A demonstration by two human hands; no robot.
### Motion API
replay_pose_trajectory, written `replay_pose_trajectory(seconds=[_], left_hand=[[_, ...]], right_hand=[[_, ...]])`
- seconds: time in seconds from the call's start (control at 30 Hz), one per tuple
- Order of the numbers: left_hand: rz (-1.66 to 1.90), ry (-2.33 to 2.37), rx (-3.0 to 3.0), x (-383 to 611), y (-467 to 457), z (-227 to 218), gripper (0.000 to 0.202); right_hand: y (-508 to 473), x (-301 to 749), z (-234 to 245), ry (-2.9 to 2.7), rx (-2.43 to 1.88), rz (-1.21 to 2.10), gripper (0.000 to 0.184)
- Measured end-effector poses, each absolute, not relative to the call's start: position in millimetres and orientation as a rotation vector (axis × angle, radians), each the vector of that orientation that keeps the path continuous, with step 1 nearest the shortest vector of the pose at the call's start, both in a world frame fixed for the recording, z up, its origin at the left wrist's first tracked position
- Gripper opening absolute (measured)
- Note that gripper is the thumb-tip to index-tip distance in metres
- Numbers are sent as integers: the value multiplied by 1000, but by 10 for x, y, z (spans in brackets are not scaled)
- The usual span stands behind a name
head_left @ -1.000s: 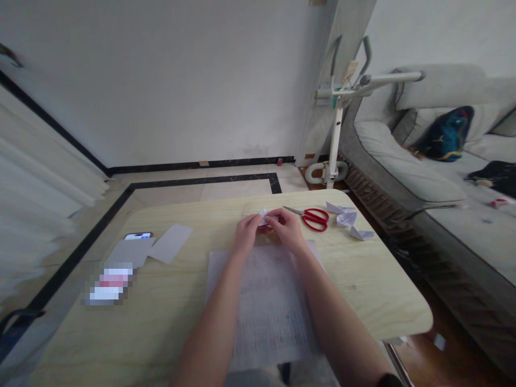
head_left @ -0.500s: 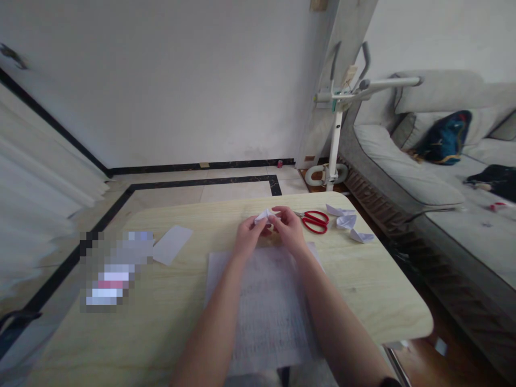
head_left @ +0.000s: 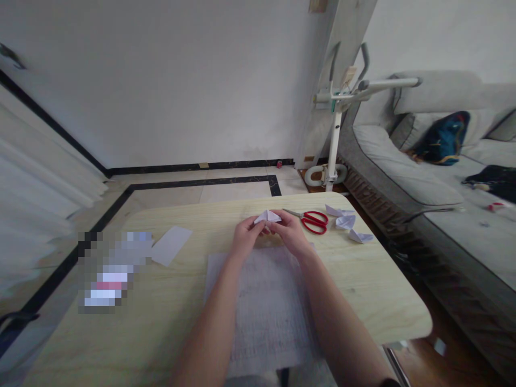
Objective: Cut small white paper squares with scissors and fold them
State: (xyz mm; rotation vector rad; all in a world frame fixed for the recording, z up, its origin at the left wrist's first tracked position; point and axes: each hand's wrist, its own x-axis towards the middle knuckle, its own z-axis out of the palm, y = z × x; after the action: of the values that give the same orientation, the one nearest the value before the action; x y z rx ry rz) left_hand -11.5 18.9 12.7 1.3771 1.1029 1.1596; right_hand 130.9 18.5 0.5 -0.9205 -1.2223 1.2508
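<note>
Between both hands is a small piece of folded white paper (head_left: 268, 216), with a triangular outline, held over the table's far half. My left hand (head_left: 246, 234) pinches its left side, thumb on the near edge. From the other side my right hand (head_left: 289, 230) grips it in the same way; the fingers under the paper are partly hidden. Scissors with red handles (head_left: 315, 221) lie just right of my right hand, blades pointing left. Farther right rest several folded white paper pieces (head_left: 345, 221). A large printed sheet (head_left: 274, 306) lies flat beneath my forearms.
On the pale wooden table (head_left: 374, 290), a blank white paper sheet (head_left: 172, 245) lies to the left, beside a pixelated area. A grey sofa (head_left: 407, 166) stands right of the table. White exercise equipment (head_left: 335, 140) stands beyond the far right corner.
My right hand's fingers have lowered and closed around the paper's right side. More of the folded paper shows now, and the scissor blades are uncovered.
</note>
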Motion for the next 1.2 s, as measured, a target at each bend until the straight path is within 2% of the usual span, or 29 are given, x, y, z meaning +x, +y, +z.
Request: replay_pose_trajectory(seconds=[0.4, 0.8, 1.2], left_hand=[[1128, 1035, 1329, -135, 189, 112, 20], [1081, 1096, 1370, -112, 157, 167, 22], [1053, 1144, 1393, -94, 159, 156, 28]], right_hand=[[185, 1363, -3, -1250, -877, 1321, 30], [183, 1324, 3, -1208, -1031, 1221, 25], [189, 1289, -17, -1195, -1171, 1105, 32]])
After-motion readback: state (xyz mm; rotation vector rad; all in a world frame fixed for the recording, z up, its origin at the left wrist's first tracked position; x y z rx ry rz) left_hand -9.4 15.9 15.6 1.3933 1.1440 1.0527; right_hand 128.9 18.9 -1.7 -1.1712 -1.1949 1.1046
